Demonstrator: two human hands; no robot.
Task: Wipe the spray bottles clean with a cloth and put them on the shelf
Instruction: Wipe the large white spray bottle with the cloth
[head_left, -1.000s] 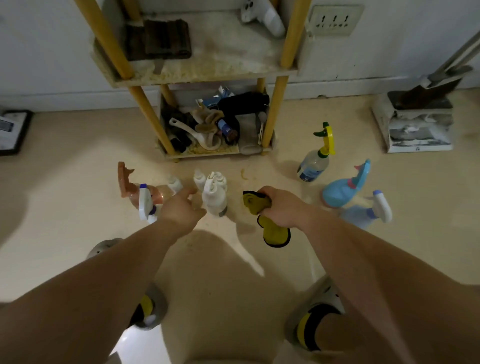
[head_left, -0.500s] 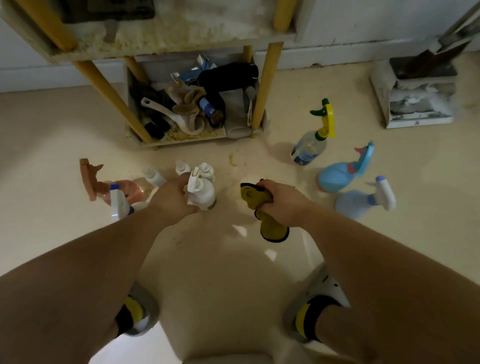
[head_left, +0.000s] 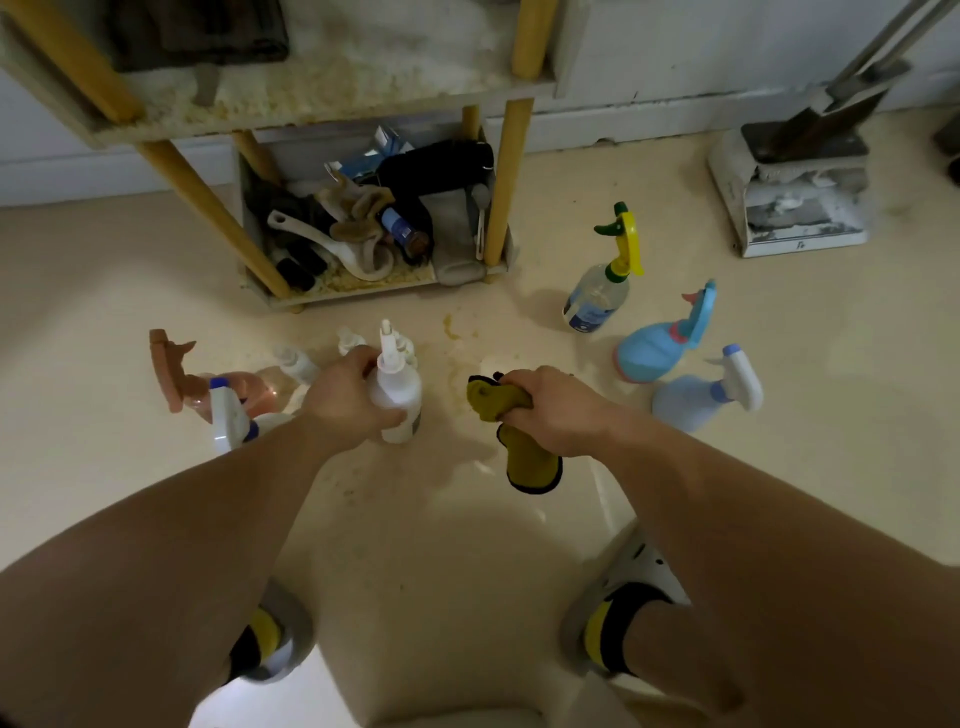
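Observation:
My left hand (head_left: 349, 396) grips a small white spray bottle (head_left: 399, 387) just above the floor, in front of the shelf (head_left: 322, 98). My right hand (head_left: 550, 410) holds a bunched yellow cloth (head_left: 519, 441) that hangs down, a short way right of that bottle. More small white bottles (head_left: 348, 340) stand behind my left hand. A pink spray bottle (head_left: 176, 374) and a white one with a blue nozzle (head_left: 228, 415) lie at the left. On the right are a clear bottle with a yellow trigger (head_left: 602, 286), a blue bottle (head_left: 665, 338) and a pale blue bottle (head_left: 706, 389).
The shelf's bottom tier (head_left: 374, 228) is crammed with brushes, rags and a dark bag. A dark folded cloth (head_left: 197, 31) lies on the dusty upper board. A dustpan with a handle (head_left: 795, 176) stands against the wall at the right. My two feet (head_left: 618, 623) are below.
My left hand reached forward, closed around the small white bottle and lifted it slightly. The view dropped lower and moved closer to the shelf. My right hand kept hold of the cloth.

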